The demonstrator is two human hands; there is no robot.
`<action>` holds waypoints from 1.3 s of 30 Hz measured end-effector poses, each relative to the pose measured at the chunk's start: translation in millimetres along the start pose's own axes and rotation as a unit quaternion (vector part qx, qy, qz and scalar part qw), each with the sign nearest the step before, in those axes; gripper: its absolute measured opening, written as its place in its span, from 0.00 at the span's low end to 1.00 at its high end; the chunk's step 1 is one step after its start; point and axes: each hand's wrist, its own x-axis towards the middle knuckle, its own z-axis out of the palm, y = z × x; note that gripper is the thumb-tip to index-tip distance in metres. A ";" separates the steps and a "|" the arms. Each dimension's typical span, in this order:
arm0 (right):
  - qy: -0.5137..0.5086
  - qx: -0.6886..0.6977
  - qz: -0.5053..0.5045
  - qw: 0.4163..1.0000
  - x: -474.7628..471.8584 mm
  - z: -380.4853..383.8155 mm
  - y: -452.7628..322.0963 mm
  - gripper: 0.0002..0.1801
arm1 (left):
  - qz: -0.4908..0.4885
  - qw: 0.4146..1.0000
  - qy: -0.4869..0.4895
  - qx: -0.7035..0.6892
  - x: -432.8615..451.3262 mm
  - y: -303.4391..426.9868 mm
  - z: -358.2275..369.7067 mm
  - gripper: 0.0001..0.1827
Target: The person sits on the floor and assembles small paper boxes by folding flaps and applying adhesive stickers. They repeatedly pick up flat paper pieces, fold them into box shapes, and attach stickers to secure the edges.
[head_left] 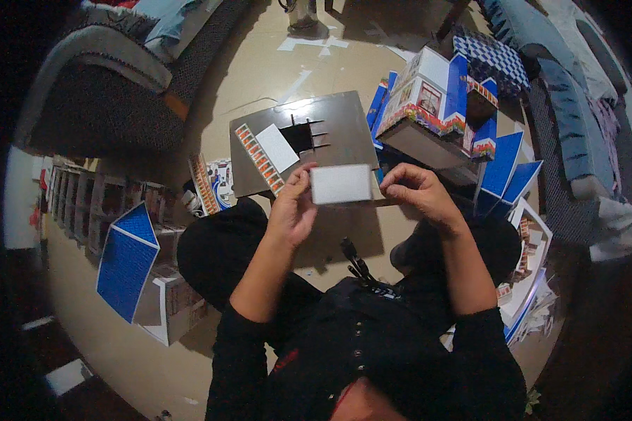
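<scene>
My left hand [295,202] grips the left edge of a small white rectangular board [341,184], held above the near edge of a low dark table [342,116]. To the right of the board is my right hand [416,192], its thumb and fingertips close together. A small dark tip shows between the board and those fingers; whether they pinch something is too small to tell. On the table lie another white board [277,147], a printed strip with orange patterns [258,160] beside it, and several thin dark pieces [318,134] around a black patch.
A model house of printed board with blue roof parts [421,100] stands right of the table. Blue roof panels [124,263] stand on the floor at left. A tray with printed parts [526,258] lies at right. Sofas [100,89] flank both sides; paper scraps [316,44] lie beyond.
</scene>
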 end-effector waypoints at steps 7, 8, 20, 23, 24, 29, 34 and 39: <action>0.024 -0.093 -0.010 0.995 6.0 1.1 13.7 0.06 | -0.074 0.971 -0.018 0.228 -2.3 -19.1 9.5 0.20; 0.043 -0.142 -0.035 0.988 9.0 -3.5 23.4 0.07 | -0.068 0.969 -0.006 0.238 0.0 -23.4 1.4 0.20; 0.265 -0.198 0.309 0.891 46.0 -110.2 268.8 0.09 | -0.049 0.977 0.035 0.203 7.0 -18.2 0.3 0.14; 0.204 -0.197 0.367 0.886 44.2 -87.9 311.5 0.09 | -0.060 0.977 0.063 0.194 3.2 -15.2 4.4 0.12; 0.145 -0.261 0.307 0.904 39.1 -88.2 344.7 0.15 | -0.066 0.977 0.061 0.191 5.1 -15.6 5.8 0.12; -0.006 -0.586 0.240 0.774 30.7 -23.7 376.6 0.23 | -0.089 0.976 0.075 0.182 7.0 -17.9 -0.5 0.12; -0.153 -0.649 0.264 0.697 44.7 -26.0 336.0 0.22 | -0.103 0.975 0.089 0.177 9.8 -20.1 0.7 0.12; -0.037 -0.449 0.303 0.840 40.7 -46.5 236.2 0.18 | -0.117 0.972 0.076 0.188 8.7 -27.0 6.1 0.12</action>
